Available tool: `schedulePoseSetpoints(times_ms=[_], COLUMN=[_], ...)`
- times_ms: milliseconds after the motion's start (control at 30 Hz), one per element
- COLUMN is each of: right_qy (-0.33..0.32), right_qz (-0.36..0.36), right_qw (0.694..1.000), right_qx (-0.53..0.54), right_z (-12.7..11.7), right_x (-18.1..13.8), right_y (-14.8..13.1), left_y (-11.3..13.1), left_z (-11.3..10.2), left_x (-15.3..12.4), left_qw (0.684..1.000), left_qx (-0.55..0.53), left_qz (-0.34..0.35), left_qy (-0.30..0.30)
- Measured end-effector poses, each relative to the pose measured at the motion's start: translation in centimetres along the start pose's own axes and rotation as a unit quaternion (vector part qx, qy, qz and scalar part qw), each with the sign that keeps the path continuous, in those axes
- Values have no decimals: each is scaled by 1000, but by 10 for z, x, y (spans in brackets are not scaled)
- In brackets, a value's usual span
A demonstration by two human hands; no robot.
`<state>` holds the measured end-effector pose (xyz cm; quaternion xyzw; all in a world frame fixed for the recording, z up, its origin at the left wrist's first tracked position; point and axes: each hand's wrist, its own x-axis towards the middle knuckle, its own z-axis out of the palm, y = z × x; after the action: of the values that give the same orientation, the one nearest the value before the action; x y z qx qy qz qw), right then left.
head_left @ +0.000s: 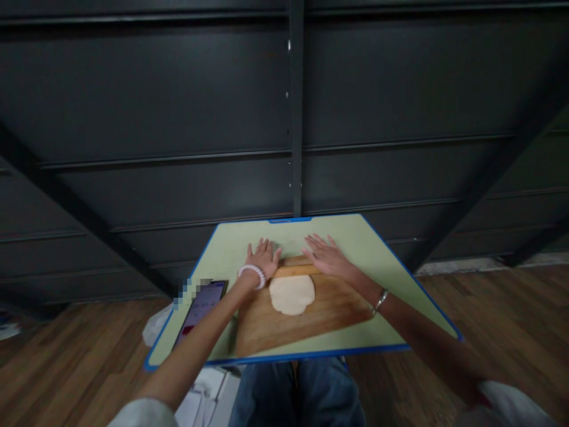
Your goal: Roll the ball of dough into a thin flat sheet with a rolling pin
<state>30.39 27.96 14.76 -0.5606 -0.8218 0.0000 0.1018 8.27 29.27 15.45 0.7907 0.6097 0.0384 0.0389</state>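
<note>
Both ends of a rolling pin (293, 271) lay out of sight beneath the left hand (263, 260) and right hand (329, 258); from where we stood, whether the dough (292, 295) ran under the pin could not be told. The left forearm (207, 335) covered part of a phone (205, 302), its screen lettering too blurred to read. The desk (347, 237) partly hid a white bundle (155, 325), its nature unclear. Blue jeans (293, 394) were cut off at the bottom edge.

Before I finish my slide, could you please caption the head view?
Left hand and right hand lie flat across a rolling pin at the far edge of flattened dough on a wooden board.
</note>
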Motion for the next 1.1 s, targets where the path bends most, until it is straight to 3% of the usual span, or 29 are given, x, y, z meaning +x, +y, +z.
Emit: schedulePoseSetpoints(times_ms=[133,267,500,833,1100], right_qy=[93,121,119,105,35], right_qz=[-30,-28,-61,-113,-154], right_qw=[995,991,991,988,981], right_qx=[-38,-40,-13,20,112], right_z=[2,-1,-10,-11,-20], right_x=[-25,-46,-71,-109,-100], right_y=[-14,-29,-43,-47,-29], left_y=[8,12,13,20,38], left_z=[1,6,8,10,6], left_x=[-24,-43,-68,-131,-175], left_qw=[996,991,993,991,993], left_qx=[70,90,47,31,38], left_qz=[21,33,54,70,63], left_qy=[53,95,96,108,93])
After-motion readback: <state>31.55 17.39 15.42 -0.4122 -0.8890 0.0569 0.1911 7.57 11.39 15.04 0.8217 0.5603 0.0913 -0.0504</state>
